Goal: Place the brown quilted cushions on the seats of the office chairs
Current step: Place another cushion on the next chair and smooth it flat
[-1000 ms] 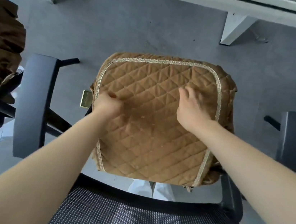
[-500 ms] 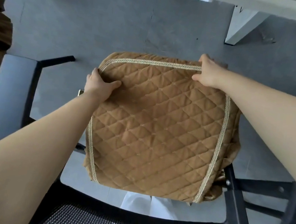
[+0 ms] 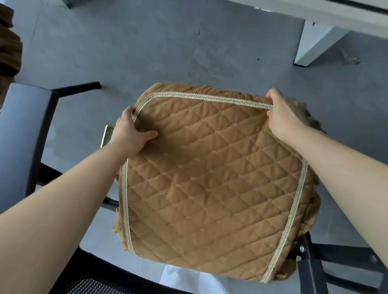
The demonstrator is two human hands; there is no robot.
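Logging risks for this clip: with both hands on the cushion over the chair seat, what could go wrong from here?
1. The brown quilted cushion looks skewed on the seat; its near right side bunches beside the chair frame, so it may settle crooked.
2. The left hand grips the left edge and the right hand the far right corner; uneven pulls could wrinkle the cover.
3. The ruffled skirt might snag on the frame bolt.

Both arms reach forward; left hand (image 3: 130, 133) and right hand (image 3: 282, 116) apparently pinching.
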